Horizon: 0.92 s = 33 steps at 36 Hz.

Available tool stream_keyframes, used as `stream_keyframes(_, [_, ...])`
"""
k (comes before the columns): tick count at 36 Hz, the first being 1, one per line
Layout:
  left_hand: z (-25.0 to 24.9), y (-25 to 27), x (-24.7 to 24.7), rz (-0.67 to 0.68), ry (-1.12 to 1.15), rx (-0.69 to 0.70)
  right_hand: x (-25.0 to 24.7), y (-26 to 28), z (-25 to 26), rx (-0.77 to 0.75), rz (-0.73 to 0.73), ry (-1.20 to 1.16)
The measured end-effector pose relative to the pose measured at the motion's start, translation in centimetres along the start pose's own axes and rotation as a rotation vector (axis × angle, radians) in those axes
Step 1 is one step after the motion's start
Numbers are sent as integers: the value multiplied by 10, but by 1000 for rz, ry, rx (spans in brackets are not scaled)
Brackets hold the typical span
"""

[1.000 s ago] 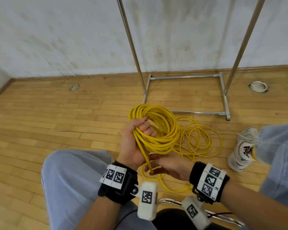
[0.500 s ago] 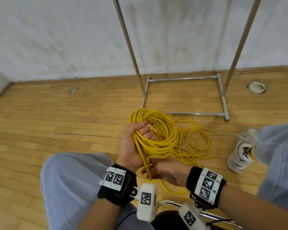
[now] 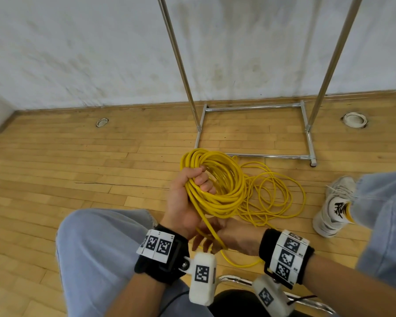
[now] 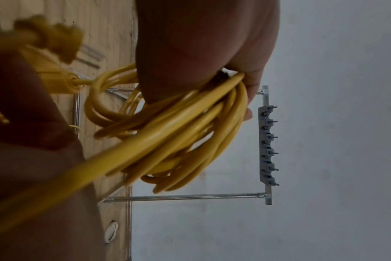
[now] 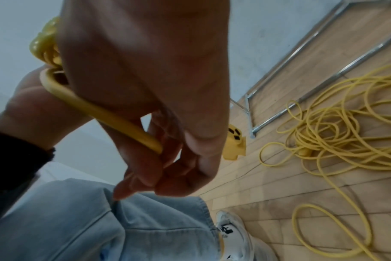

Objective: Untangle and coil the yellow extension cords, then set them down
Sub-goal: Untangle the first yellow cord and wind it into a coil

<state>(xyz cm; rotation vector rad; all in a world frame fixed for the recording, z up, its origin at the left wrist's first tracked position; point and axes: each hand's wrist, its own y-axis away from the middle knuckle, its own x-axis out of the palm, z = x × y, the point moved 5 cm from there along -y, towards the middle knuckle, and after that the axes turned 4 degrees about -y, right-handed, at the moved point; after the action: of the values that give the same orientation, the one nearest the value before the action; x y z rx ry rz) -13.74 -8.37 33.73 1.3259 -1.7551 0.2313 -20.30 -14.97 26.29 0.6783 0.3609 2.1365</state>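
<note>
Coil (image 3: 217,186) in left hand (image 3: 183,202)

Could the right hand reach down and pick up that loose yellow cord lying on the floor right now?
Probably not at once: the right hand is pinching a strand that runs up to the coil held by the left hand. The loose cord lies open on the floor.

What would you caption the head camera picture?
Left hand grips a coil of yellow cord; right hand feeds a strand.
</note>
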Motion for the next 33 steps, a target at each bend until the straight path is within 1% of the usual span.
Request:
stream_keyframes(2, [0, 0, 0, -6, -5, 0, 2, -1, 4, -51, -90, 38])
stream_keyframes(4, [-1, 0, 0, 9, 16, 1, -2, -4, 5, -86, -188, 8])
stream_keyframes(8, [-4, -1, -2, 32, 48, 1, -15, -3, 4, -190, -378, -182])
stream_keyframes(11, [-5, -2, -2, 54, 85, -8, -19, -1, -1, -222, -466, -322])
stream_keyframes(14, [-5, -1, 2, 99, 118, -18, -18, -2, -3, -217, -494, -548])
stream_keyframes(16, [-5, 0, 5, 124, 125, -10, -19, -3, 0, -254, -485, -640])
stream_keyframes(18, [-6, 0, 7, 134, 127, 2, -19, -3, 5, -305, -405, -705])
stream_keyframes(20, [-8, 0, 6, 130, 147, 8, -16, -3, 6, -306, -323, -743])
stream_keyframes(22, [-10, 0, 4, 128, 187, 8, -12, -1, 8, -303, -331, -763])
stream_keyframes(24, [-12, 1, 3, 127, 217, 4, -10, 2, 8, -324, -383, -713])
stream_keyframes(28, [-10, 2, 1, 120, 245, -10, -10, 3, 8, -445, -470, -431])
stream_keyframes(30, [-10, 2, -1, 113, 257, -15, -9, 6, 12, -492, -456, -292])
stream_keyframes(33, [-11, 1, -4, 87, 244, -13, -4, 6, 17, -516, -417, -52])
